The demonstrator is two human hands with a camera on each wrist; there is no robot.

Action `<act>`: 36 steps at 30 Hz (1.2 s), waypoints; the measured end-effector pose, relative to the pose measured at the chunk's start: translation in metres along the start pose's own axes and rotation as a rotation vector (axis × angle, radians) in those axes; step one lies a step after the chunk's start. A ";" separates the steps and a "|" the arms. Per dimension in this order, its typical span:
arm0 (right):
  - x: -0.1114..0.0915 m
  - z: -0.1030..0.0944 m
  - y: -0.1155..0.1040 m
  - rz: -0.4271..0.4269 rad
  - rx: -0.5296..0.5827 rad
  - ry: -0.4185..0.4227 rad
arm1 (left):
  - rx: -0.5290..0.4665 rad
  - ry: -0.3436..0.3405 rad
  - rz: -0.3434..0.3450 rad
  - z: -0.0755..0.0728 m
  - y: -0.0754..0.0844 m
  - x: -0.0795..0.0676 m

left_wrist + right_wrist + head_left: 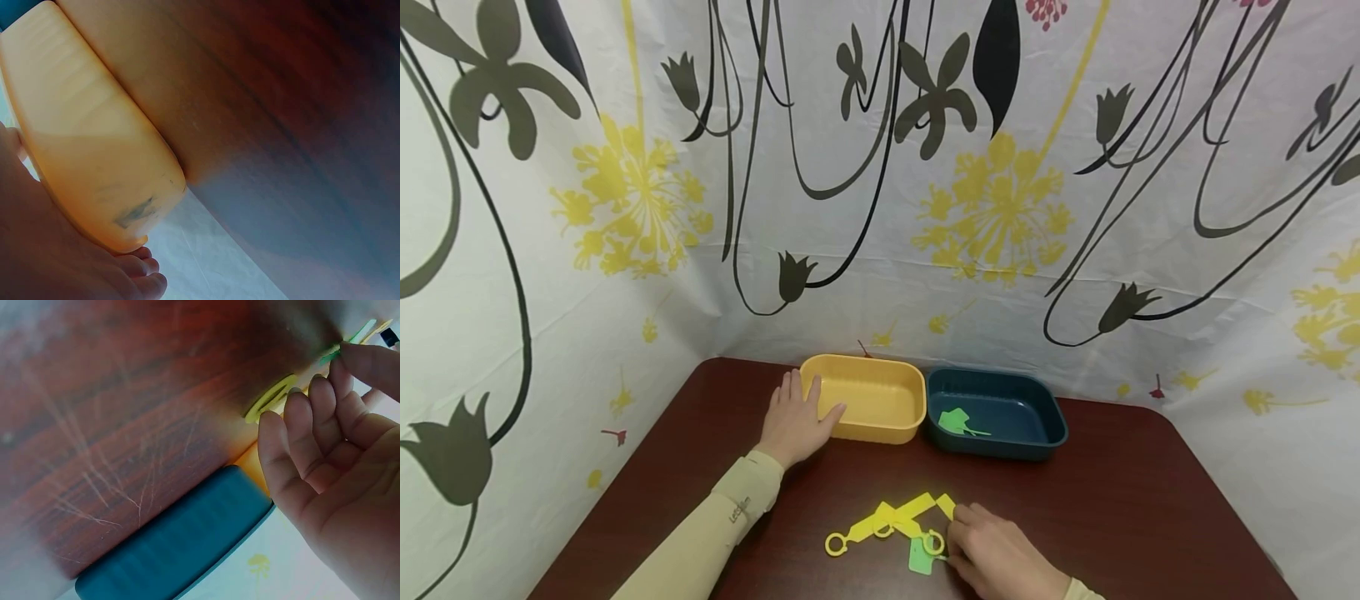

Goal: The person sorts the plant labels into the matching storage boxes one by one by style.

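Observation:
My left hand [795, 423] rests with its fingers extended on the left end of a yellow plastic bin [880, 432]. In the left wrist view its fingertips [150, 282] show past the bin's end. Low on the table, my right hand [1000, 550] is beside a small group of flat yellow plastic tags with ring ends [880, 523]. Its thumb and index finger pinch the thin end of a light green tag [921, 557], partly under a yellow ring. One yellow piece [946, 505] is partly hidden by the right hand.
A dark blue bin [1011, 446] stands right of the yellow one, with light green pieces [955, 420] inside. Both bins are near the back edge of the dark red-brown table [1120, 492]. A flower-patterned white curtain [865, 325] hangs behind and at the sides.

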State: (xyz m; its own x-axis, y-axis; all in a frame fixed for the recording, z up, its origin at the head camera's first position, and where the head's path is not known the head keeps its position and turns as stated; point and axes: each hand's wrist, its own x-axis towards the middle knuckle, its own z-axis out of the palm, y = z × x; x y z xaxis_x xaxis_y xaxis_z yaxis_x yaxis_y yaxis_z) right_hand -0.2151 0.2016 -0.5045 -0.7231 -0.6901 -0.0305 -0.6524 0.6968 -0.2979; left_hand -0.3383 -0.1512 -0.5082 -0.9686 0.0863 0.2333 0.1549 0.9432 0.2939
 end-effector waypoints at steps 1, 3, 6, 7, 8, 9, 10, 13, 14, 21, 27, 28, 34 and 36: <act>0.000 0.000 0.000 0.009 0.005 -0.010 | -0.004 0.006 0.004 0.000 0.000 0.000; 0.000 0.000 0.000 0.022 0.012 -0.027 | -0.005 0.005 0.002 0.000 0.000 0.000; 0.000 -0.001 0.000 0.028 0.013 -0.034 | -0.006 0.004 0.004 0.001 0.000 0.000; 0.000 -0.001 0.000 0.028 0.010 -0.031 | -0.003 -0.001 0.000 0.001 0.000 0.000; -0.001 -0.002 0.000 0.027 0.009 -0.026 | -0.003 -0.001 0.001 0.001 0.000 0.000; -0.001 -0.002 0.000 0.026 0.007 -0.019 | -0.005 0.001 0.003 0.001 0.000 0.000; -0.001 -0.003 -0.001 0.025 0.008 -0.013 | -0.008 0.008 0.007 0.001 0.000 -0.001; -0.002 -0.006 -0.002 0.024 -0.002 0.008 | -0.019 0.021 0.017 0.000 0.000 -0.002; -0.002 -0.007 -0.002 0.024 -0.005 0.014 | -0.020 0.025 0.020 0.000 0.000 -0.002; -0.006 -0.020 0.000 -0.007 -0.046 0.097 | -0.023 0.023 0.020 -0.002 0.001 -0.004; -0.008 -0.028 0.002 -0.013 -0.134 0.204 | -0.023 0.023 0.012 -0.001 0.001 -0.003; -0.008 -0.029 0.002 -0.014 -0.146 0.224 | -0.020 0.025 0.012 -0.001 0.001 -0.003; -0.010 -0.036 0.001 -0.018 -0.227 0.325 | -0.021 0.026 0.017 -0.001 0.001 -0.003; -0.009 -0.039 0.000 -0.020 -0.245 0.350 | -0.024 0.025 0.020 -0.001 0.001 -0.003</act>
State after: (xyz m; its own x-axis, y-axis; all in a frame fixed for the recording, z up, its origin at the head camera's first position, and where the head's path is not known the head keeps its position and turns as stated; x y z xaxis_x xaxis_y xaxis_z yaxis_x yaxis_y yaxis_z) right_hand -0.2172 0.2160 -0.4671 -0.7158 -0.6252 0.3109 -0.6709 0.7393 -0.0581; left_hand -0.3351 -0.1505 -0.5072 -0.9601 0.0970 0.2623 0.1793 0.9333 0.3110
